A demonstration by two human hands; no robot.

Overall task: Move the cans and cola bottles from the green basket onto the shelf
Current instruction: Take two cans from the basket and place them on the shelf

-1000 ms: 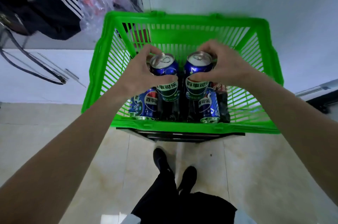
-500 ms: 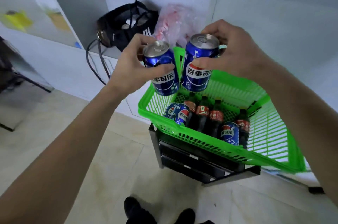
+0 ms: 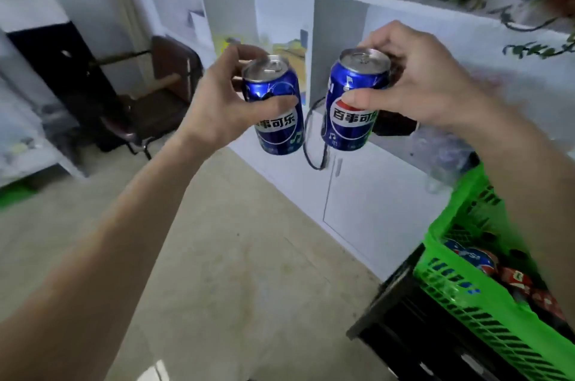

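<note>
Left hand (image 3: pixel 217 107) and right hand (image 3: pixel 413 85) each grip a seemingly near-upright can (image 3: pixel 277 110), top up.

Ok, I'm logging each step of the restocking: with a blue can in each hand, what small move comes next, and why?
Probably carry both forward to the white shelf. The left hand grips one blue can, the right hand the other can, both upright in the air and clear of the green basket, facing the shelf's open compartments.

Both forearms are seen bare from elbow to wrist, with no sleeve in view. The left hand (image 3: pixel 217 104) and the right hand (image 3: pixel 417 82) are uncovered: no glove, ring, watch or band is worn.
</note>
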